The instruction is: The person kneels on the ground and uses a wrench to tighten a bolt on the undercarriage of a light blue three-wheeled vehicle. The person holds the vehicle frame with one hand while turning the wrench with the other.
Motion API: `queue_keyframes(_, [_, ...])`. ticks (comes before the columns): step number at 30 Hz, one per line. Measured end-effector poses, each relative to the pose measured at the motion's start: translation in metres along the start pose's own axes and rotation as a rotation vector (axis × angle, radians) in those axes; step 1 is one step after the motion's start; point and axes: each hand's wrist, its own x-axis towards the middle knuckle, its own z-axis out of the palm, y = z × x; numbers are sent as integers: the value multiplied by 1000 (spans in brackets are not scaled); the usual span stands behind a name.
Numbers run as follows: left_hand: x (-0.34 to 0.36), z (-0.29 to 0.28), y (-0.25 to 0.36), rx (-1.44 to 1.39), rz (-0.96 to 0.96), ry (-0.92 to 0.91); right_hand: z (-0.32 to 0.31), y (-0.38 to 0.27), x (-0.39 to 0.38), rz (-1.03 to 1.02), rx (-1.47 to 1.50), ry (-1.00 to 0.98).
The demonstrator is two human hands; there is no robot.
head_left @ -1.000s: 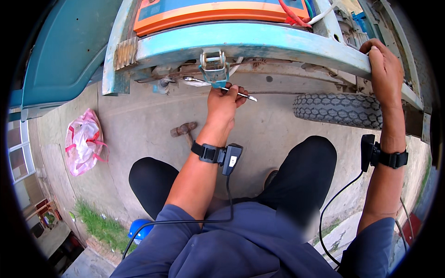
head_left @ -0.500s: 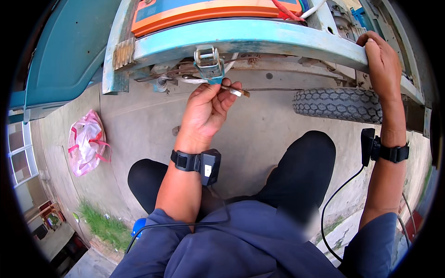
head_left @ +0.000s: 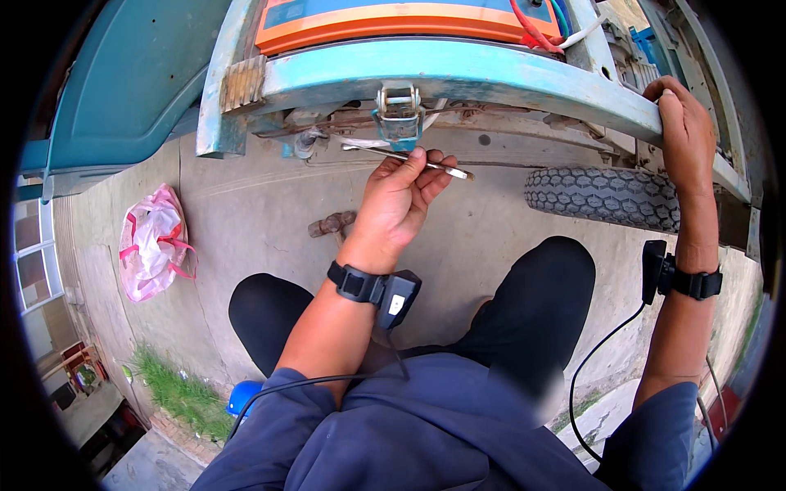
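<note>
Tool lies pinched in left hand, probably light, stiff and smooth, best held mid-shaft; right hand grasps frame at right.

Pink-and-white bag on concrete ground, hammer lying well to its right, green grass strip at lower left, rounded blue object beside it, white-framed window at left edge

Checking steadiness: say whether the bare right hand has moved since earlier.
No: the bare right hand stays at the right end of the light-blue metal beam.
</note>
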Motion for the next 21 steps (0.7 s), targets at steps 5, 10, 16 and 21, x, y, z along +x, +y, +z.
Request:
queue_keyframes(5, [16, -5, -12, 200, 122, 118, -1, 4, 0, 9, -3, -13])
queue_keyframes(10, [41, -13, -44, 262, 140, 209, -1, 10, 2, 1, 14, -33])
queue_keyframes(16, [66, -15, -51, 345, 284, 336, -1, 12, 2, -30, 27, -35])
queue_keyframes(21, [71, -14, -52, 420, 304, 425, 0, 14, 2, -44, 29, -14])
